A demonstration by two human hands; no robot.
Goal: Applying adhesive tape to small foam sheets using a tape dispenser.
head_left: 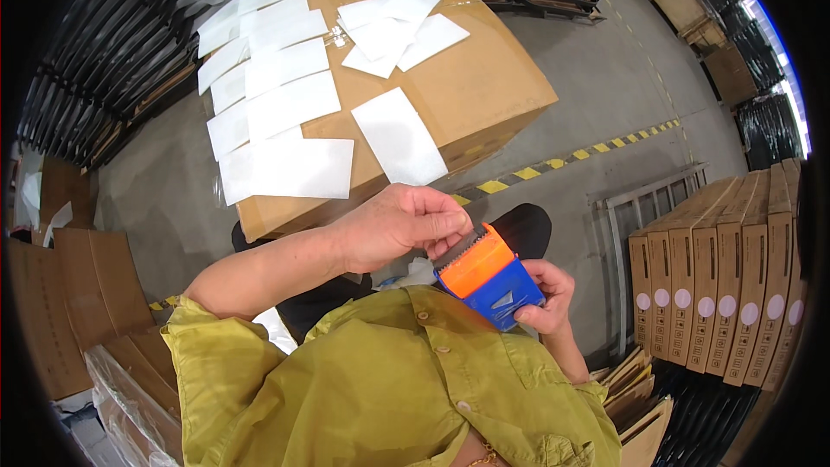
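Observation:
My right hand (552, 296) grips an orange and blue tape dispenser (497, 287) by its blue end, in front of my chest. A toothed cutting edge runs along the dispenser's orange end. At that edge is my left hand (411, 223), its thumb and forefinger pinched together; what lies between them is too small to make out. Ahead stands a large brown carton (484, 78). On its left side, overlapping white sheets (290, 60) lie in rows. A looser pile of white sheets (389, 35) is near the middle, and a single white sheet (399, 137) lies at the near edge.
Flat brown cartons (718, 277) stand in a row on the right, beside a grey metal frame (648, 195). Black racks of stacked parts (121, 60) rise at the far left. Yellow and black tape (571, 160) marks the floor. An open carton (95, 294) sits at the left.

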